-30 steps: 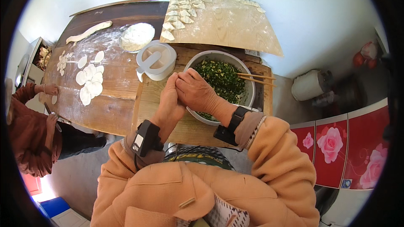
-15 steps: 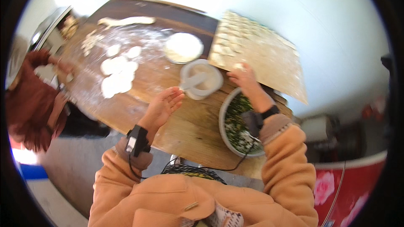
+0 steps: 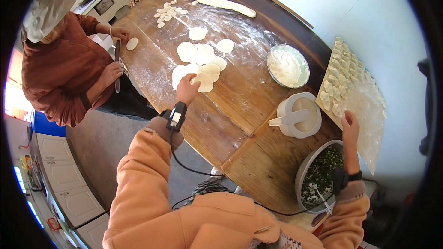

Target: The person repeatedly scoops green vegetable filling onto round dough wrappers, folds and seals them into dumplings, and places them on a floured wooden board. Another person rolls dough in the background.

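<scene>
My left hand (image 3: pixel 187 88) reaches over a spread of round, flat dumpling wrappers (image 3: pixel 204 83) on the wooden table. Its fingertips touch the near wrappers, thumb and fingers a little apart. My right hand (image 3: pixel 350 127) is at the edge of a floured board (image 3: pixel 367 124), fingers loosely curled and thumb apart, with nothing visible in it. Rows of folded dumplings (image 3: pixel 339 76) cover the board's far part. Below my right hand stands a large bowl of chopped green filling (image 3: pixel 323 170), with a white utensil handle at its near side.
Beside the bowl is a white lidded container (image 3: pixel 300 115); beyond it, a bowl of flour (image 3: pixel 288 66). A dough rope (image 3: pixel 219 3) and small dough pieces (image 3: pixel 167 13) lie at the back. On the left a co-worker (image 3: pixel 69 69) holds a rolling pin (image 3: pixel 117 67) and a wrapper (image 3: pixel 132 44).
My view has turned left. My left hand has moved from near the white container to the wrappers. The right hand no longer shows the pale dumpling it had at the board.
</scene>
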